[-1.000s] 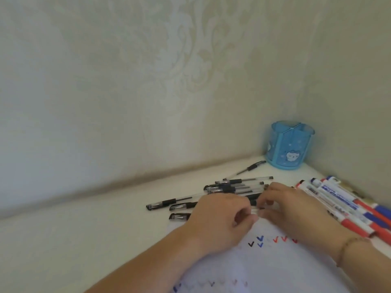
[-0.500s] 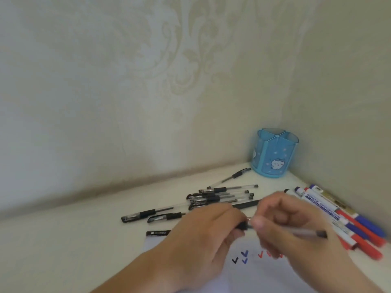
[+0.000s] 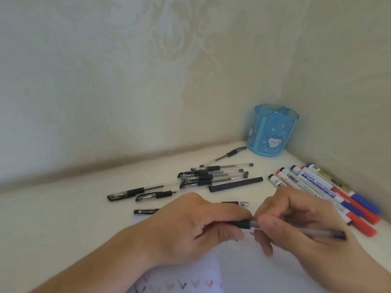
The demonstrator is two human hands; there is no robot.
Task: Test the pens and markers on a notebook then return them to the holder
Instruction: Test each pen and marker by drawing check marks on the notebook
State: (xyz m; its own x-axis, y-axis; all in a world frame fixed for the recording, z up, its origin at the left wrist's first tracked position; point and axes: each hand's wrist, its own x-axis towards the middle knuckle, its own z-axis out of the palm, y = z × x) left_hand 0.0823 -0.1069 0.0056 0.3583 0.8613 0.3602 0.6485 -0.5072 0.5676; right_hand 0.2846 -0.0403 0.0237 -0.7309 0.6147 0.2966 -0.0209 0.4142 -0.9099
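Note:
Both hands hold one clear gel pen (image 3: 317,231) level above the white notebook page (image 3: 243,269). My left hand (image 3: 190,227) grips its black front end, which hides the tip. My right hand (image 3: 296,220) pinches the clear barrel, and the black end cap sticks out to the right. Small check marks in black, blue and red show on the page. Several black gel pens (image 3: 211,176) lie in a loose pile behind my hands. The blue pen holder (image 3: 273,130) stands in the corner, with nothing visible inside.
Several whiteboard markers (image 3: 330,193) with red and blue caps lie in a row along the right wall. A lone pen (image 3: 230,154) rests near the holder's base. A black cap (image 3: 236,185) lies by the pile. Walls close off the back and right.
Both hands lifted a pen from the table near the pile and now hold it above the page. The view shifted slightly, with the holder now lower in frame.

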